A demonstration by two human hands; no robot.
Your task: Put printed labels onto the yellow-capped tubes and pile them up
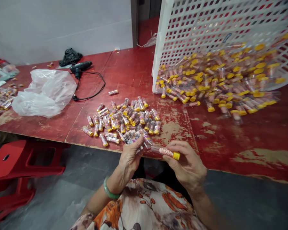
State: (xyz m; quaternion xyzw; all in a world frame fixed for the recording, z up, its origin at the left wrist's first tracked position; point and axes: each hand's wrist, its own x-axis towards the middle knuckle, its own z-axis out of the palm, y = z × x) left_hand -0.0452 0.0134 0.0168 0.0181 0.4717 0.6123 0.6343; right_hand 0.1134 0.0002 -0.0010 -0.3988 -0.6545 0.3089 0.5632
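Low over the table's front edge, my right hand (188, 164) grips a clear tube (167, 151) with a yellow cap and pinkish-white contents between thumb and fingers. The tube points left, its uncapped end meeting a clear printed film sleeve (147, 140) at my left hand. Thumb and fingers of my left hand (131, 156) are closed on that sleeve and a fanned bunch of printed film sleeves (132, 136). Whether the tube's end is inside the sleeve, I cannot tell. Just beyond my hands lies a pile of yellow-capped tubes with printed sleeves (120, 119).
On the right, a white perforated crate (159, 48) lies tipped, yellow-capped tubes (206, 80) spilling onto the red table (132, 76). Further left are a heat gun (80, 67) with its cord, a crumpled plastic bag (46, 92) and more tubes (2, 99). A red stool (16, 159) stands below.
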